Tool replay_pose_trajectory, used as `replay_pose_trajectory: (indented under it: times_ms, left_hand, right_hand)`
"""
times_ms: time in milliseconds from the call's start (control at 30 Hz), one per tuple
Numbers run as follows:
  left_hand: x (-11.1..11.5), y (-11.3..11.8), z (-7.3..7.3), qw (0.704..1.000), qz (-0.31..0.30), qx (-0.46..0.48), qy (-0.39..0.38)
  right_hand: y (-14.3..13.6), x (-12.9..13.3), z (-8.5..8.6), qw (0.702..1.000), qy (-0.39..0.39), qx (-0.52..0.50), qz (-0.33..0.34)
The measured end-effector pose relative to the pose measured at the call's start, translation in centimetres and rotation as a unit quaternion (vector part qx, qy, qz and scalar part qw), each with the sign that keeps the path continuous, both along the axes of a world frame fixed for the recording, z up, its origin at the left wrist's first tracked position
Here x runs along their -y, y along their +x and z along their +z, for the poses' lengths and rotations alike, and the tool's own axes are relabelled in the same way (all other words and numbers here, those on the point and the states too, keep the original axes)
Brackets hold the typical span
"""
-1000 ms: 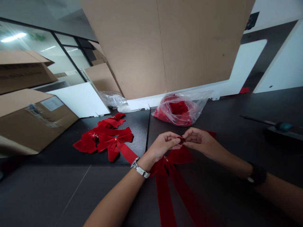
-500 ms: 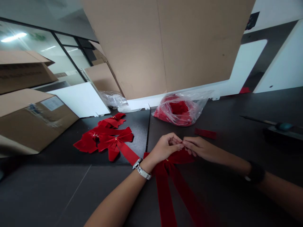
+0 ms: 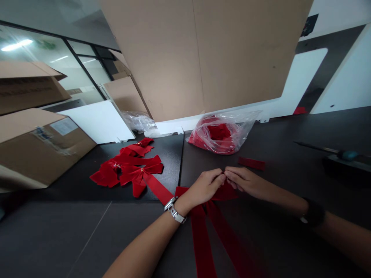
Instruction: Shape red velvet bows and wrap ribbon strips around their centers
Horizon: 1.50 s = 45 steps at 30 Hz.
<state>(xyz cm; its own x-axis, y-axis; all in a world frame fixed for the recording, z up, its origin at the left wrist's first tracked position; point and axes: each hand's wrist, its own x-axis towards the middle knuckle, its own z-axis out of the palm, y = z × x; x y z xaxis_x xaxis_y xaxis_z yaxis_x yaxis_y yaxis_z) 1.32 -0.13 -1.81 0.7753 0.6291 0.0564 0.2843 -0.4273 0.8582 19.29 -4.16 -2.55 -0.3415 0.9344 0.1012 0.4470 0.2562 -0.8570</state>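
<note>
A large red velvet bow (image 3: 203,235) lies on the dark table, its two long tails running toward me. My left hand (image 3: 207,185) is closed above the bow's loops, covering its middle. Fingertips touching it, my right hand (image 3: 243,180) is closed in a pinch over the right loop. Whatever the fingers pinch between them is too small or hidden to make out. Just beyond my right hand lies a short red ribbon strip (image 3: 251,163). To the left, several finished-looking red bows (image 3: 142,173) with gold ties lie in a pile.
A clear plastic bag (image 3: 222,135) of red material stands at the back, before a tall cardboard sheet (image 3: 203,58). A soldering-iron-like tool (image 3: 344,155) lies at right. Cardboard boxes (image 3: 43,143) stand at left.
My left hand has rolled over, its fingers curling in more and its back turning up, and now covers the bow's gold centre. My right hand has barely moved.
</note>
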Motion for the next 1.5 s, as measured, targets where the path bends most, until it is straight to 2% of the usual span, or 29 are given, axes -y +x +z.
replay_pose_trajectory:
  times_ms: [400,700,1000,1100,1333,1433,1500]
  left_hand:
    - [-0.3,-0.1,-0.3,0.995,-0.018,0.037,-0.086]
    - [-0.3,0.1,-0.5,0.992,-0.028,0.044,-0.111]
    - [-0.3,0.1,-0.4,0.980,-0.046,0.081,-0.177]
    - [-0.3,0.0,-0.5,0.979,-0.045,0.083,-0.180]
    - [-0.4,0.0,-0.6,0.978,-0.051,0.091,-0.179]
    - [-0.4,0.1,-0.8,0.975,-0.044,0.094,-0.195]
    - [-0.5,0.1,-1.0,0.980,-0.041,0.088,-0.176]
  right_hand:
    - [-0.3,0.2,0.3,1.000,0.019,-0.013,-0.005]
    - [-0.2,0.2,0.3,0.999,0.035,-0.010,-0.005]
    - [-0.3,0.5,0.1,0.998,0.035,-0.043,-0.008]
    - [-0.3,0.6,-0.1,0.998,0.025,-0.057,-0.013]
    - [-0.6,0.6,-0.7,0.988,-0.060,-0.142,-0.003]
    - [-0.6,0.4,-0.8,0.992,-0.032,-0.121,-0.020]
    - [-0.4,0.3,-0.6,0.996,-0.008,-0.081,-0.023]
